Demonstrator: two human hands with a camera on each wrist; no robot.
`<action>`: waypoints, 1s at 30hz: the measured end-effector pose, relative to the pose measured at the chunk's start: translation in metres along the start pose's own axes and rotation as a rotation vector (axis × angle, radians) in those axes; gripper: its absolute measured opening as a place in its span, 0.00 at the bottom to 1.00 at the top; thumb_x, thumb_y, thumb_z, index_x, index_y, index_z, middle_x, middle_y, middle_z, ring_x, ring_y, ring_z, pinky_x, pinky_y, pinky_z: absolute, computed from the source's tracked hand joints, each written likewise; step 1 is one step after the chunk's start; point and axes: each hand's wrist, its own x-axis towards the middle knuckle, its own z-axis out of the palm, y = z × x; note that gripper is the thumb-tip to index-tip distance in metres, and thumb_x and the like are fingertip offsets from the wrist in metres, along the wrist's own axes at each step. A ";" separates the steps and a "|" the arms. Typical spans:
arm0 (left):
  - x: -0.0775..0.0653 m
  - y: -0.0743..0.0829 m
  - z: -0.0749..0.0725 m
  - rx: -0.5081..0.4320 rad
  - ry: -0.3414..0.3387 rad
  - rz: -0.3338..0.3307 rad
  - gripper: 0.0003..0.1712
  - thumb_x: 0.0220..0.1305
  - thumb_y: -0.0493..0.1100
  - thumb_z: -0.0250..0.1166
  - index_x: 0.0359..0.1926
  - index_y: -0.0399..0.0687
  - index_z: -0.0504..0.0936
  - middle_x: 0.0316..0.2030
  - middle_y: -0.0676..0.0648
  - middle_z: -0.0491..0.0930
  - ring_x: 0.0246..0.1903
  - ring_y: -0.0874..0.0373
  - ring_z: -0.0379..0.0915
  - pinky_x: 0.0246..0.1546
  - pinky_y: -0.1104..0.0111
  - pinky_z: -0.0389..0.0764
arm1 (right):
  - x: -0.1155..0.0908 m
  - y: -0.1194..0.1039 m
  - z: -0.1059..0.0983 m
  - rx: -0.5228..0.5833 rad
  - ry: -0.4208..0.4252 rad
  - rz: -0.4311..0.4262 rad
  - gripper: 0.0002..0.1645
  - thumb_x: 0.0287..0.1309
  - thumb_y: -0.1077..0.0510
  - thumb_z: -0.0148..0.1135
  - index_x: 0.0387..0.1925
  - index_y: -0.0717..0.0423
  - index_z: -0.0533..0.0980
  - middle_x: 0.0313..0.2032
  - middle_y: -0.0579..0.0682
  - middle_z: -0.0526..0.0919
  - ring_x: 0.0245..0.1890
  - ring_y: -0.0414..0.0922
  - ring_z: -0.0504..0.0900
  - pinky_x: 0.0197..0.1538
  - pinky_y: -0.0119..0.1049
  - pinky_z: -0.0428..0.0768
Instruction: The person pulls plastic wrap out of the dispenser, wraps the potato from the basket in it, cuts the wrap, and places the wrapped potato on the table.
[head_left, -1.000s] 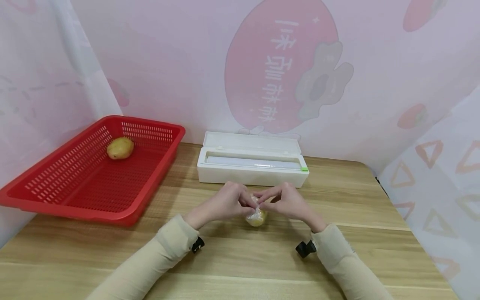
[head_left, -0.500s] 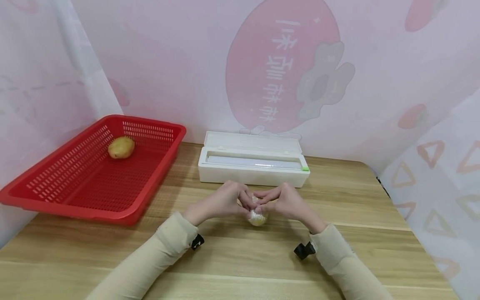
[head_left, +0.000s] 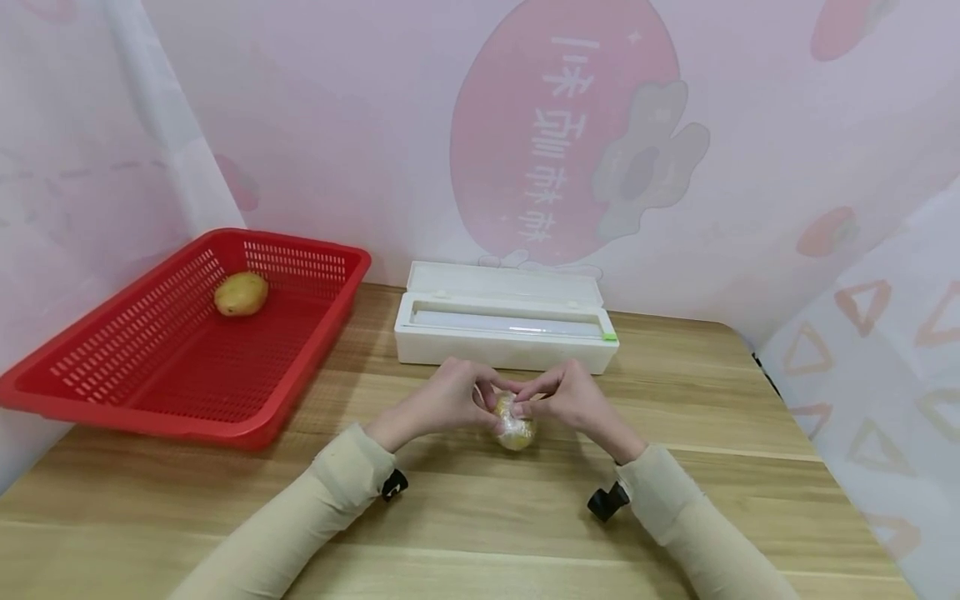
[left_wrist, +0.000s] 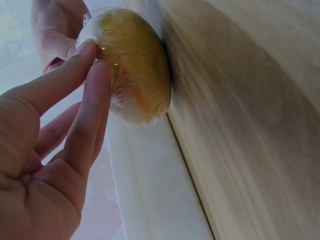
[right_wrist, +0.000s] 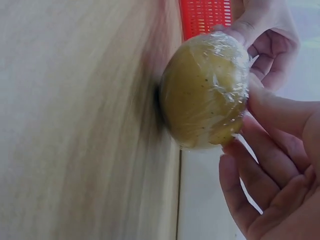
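A yellow potato (head_left: 516,435) wrapped in crinkled cling film (right_wrist: 227,65) rests on the wooden table in front of me. My left hand (head_left: 448,402) holds it from the left, thumb and fingertips pressing the film together near its top in the left wrist view. From the other side my right hand (head_left: 577,407) pinches at the wrap, thumb on top and fingers along the potato's far side. The film lies close over the skin, shiny and creased where the fingertips meet it. Part of the potato's top is hidden behind the fingers.
A white cling film box (head_left: 506,354), lid raised, stands just behind my hands with a roll (head_left: 510,323) inside. At the left is a red plastic basket (head_left: 300,383) holding another potato (head_left: 242,294). A printed pink cloth (head_left: 337,142) hangs behind the table.
My fingers have shifted over the film, pressing the gathered wrap down against the potato. More of its wrapped top now shows between my hands. Basket and box stay put.
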 end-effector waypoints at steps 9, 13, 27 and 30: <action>-0.001 0.000 -0.001 0.039 -0.001 -0.040 0.25 0.44 0.39 0.82 0.46 0.43 0.87 0.33 0.49 0.83 0.27 0.62 0.80 0.27 0.71 0.81 | -0.002 0.000 0.005 0.040 0.048 -0.026 0.10 0.44 0.57 0.80 0.32 0.50 0.88 0.35 0.45 0.88 0.34 0.43 0.85 0.35 0.33 0.82; -0.001 0.000 -0.001 0.072 0.013 -0.064 0.31 0.43 0.42 0.82 0.51 0.40 0.84 0.42 0.46 0.83 0.32 0.59 0.80 0.31 0.69 0.80 | -0.005 -0.003 0.006 -0.078 0.080 -0.054 0.09 0.47 0.54 0.79 0.33 0.47 0.89 0.34 0.42 0.88 0.15 0.35 0.63 0.19 0.27 0.66; 0.002 -0.002 0.000 0.090 0.024 -0.018 0.22 0.44 0.45 0.82 0.44 0.49 0.89 0.41 0.52 0.86 0.40 0.58 0.80 0.43 0.62 0.80 | -0.004 -0.011 0.014 -0.337 0.174 -0.218 0.06 0.54 0.55 0.74 0.32 0.53 0.89 0.34 0.43 0.87 0.06 0.31 0.54 0.11 0.28 0.59; 0.001 -0.004 0.000 0.075 0.022 -0.014 0.23 0.44 0.44 0.82 0.44 0.47 0.89 0.41 0.51 0.86 0.41 0.56 0.80 0.44 0.60 0.80 | -0.003 -0.011 0.016 -0.346 0.167 -0.226 0.07 0.54 0.56 0.74 0.33 0.56 0.88 0.35 0.44 0.87 0.07 0.31 0.50 0.12 0.27 0.57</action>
